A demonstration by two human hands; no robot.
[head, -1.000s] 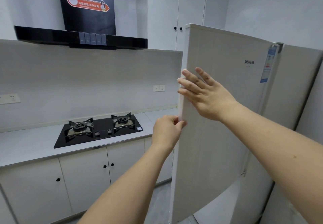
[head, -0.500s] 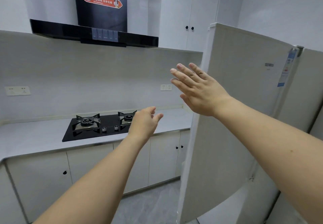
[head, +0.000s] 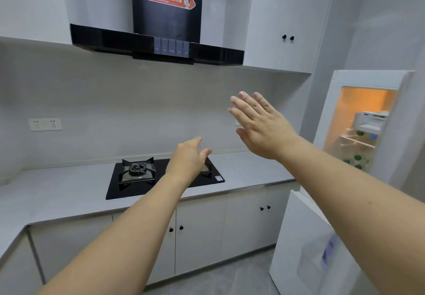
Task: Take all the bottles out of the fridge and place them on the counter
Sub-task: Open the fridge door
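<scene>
White kitchen counter (head: 248,168) lies bare beside the open fridge (head: 358,131), ready for bottles (head: 357,157); our left hand (head: 188,159) and right hand (head: 259,124) hang empty, fingers (head: 243,108) loosely spread.

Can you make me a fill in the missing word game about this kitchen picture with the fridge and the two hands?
1. The fridge door is ____, and an orange light glows inside.
2. Both hands, the left hand and the right hand, hold ____.
3. The black stove sits on the ____ counter.
4. The bottle caps on the fridge shelves are mostly ____ in colour.

Missing words: open; nothing; white; green
</scene>
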